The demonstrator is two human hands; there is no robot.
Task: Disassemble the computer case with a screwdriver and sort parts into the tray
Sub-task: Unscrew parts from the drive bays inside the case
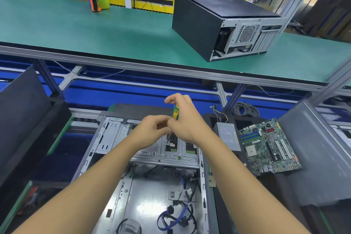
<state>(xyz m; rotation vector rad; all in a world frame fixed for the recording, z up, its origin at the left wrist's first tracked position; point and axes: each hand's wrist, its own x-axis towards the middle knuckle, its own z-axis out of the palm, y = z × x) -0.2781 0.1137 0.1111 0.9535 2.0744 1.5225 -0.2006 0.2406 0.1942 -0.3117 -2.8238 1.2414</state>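
Lower centre, the open computer case (114, 138) looks stiff, sharp-edged steel, best held by its frame; the right hand (187, 121) grips the screwdriver (175, 113) handle, the left hand (150, 131) pinches its shaft.

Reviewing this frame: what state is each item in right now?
Near case: lying open, side panel off, cables inside.
Screwdriver: upright, tip down inside case.
Right hand: grips screwdriver handle.
Left hand: fingers curled by shaft, grip unclear.
Motherboard: out, lying beside case.
Far case: closed, on its side.
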